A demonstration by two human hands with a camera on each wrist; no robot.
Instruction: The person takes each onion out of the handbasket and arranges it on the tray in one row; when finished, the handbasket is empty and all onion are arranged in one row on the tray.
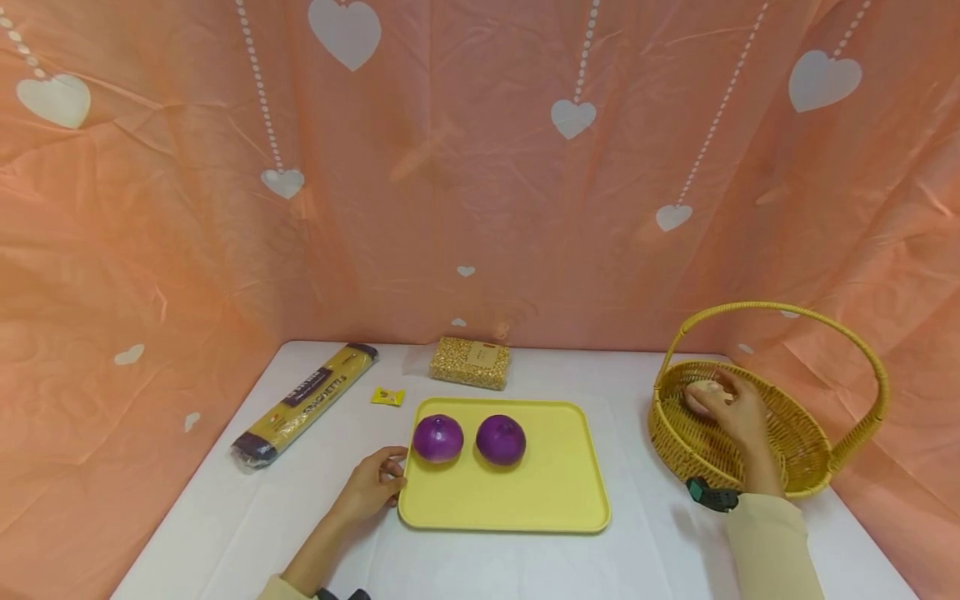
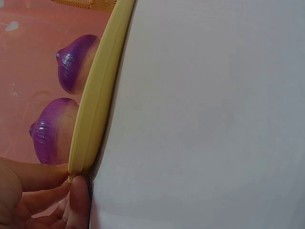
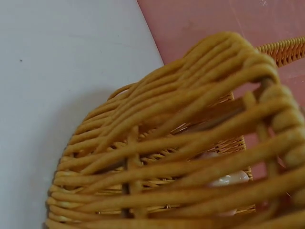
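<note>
A yellow tray (image 1: 547,467) lies on the table with two purple onions (image 1: 438,439) (image 1: 501,440) in its left and middle part. My left hand (image 1: 369,487) pinches the tray's left rim; in the left wrist view the thumb and fingers (image 2: 35,183) sit on both sides of that rim. At the right, my right hand (image 1: 744,417) reaches into a wicker basket (image 1: 675,446). Its thumb and fingers are around a pale, pinkish-white bulb (image 1: 697,402) whose exact kind is unclear. In the right wrist view the basket's weave (image 3: 157,143) hides the hand.
Behind the tray lies a clear pack of yellow kernels (image 1: 457,360). A small yellow packet (image 1: 387,397) and a long spaghetti pack (image 1: 307,404) are at the left. The basket's tall handle (image 1: 780,307) arches above it. A pink curtain (image 1: 480,208) with white hearts encloses the table.
</note>
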